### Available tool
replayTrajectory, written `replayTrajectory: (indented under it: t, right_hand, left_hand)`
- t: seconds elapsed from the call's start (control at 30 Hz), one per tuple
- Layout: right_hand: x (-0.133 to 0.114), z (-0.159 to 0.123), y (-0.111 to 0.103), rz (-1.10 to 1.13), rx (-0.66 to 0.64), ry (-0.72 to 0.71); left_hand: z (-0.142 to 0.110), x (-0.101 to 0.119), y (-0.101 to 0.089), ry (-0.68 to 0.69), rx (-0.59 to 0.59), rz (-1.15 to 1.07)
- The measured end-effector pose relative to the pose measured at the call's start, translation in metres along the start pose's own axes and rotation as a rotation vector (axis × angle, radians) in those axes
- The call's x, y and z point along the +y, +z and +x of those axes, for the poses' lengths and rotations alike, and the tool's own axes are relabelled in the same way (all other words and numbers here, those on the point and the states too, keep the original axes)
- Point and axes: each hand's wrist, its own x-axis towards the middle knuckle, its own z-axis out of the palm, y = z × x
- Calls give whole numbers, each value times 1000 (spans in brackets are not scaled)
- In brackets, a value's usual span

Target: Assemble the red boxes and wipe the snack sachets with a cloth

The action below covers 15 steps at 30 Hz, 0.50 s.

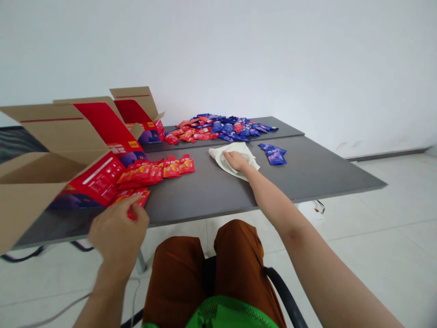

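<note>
Your right hand (236, 161) lies on the white cloth (235, 146), mid-table (201, 193); your left hand (121, 225) curls by stacked red sachets (141, 173) (either grip: cannot tell). Grouping looks partial: rear heap (218, 127) lies mixed.

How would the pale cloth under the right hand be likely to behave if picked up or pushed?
The pale cloth looks floppy: its folds suggest it would droop when lifted. It is probably light, as its edges look thin against the table. Pushed by the right hand, it may bunch, since it lies rumpled.
</note>
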Motion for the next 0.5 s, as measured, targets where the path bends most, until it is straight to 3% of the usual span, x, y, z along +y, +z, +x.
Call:
replayTrajectory:
  t: [0.1,0.17,0.23,0.33,0.4,0.5]
  right_hand:
    - [-3,-4,1,-18,-60,-39]
    - [-6,-6,2,-53,-108,-90]
    - [-9,-8,4,-93,-148,-155]
    - [-11,-10,7,-115,-166,-209]
    - [-11,-11,6,-115,-163,-177]
    - [-12,-15,3,-126,-164,-81]
  left_hand:
    - [8,60,-6,7,-205,10]
    - [20,101,5,55,-340,27]
    - [40,137,27,106,-415,6]
    - [79,178,73,179,-345,-140]
    - [109,194,104,166,-430,-259]
    - [152,202,144,70,-432,-312]
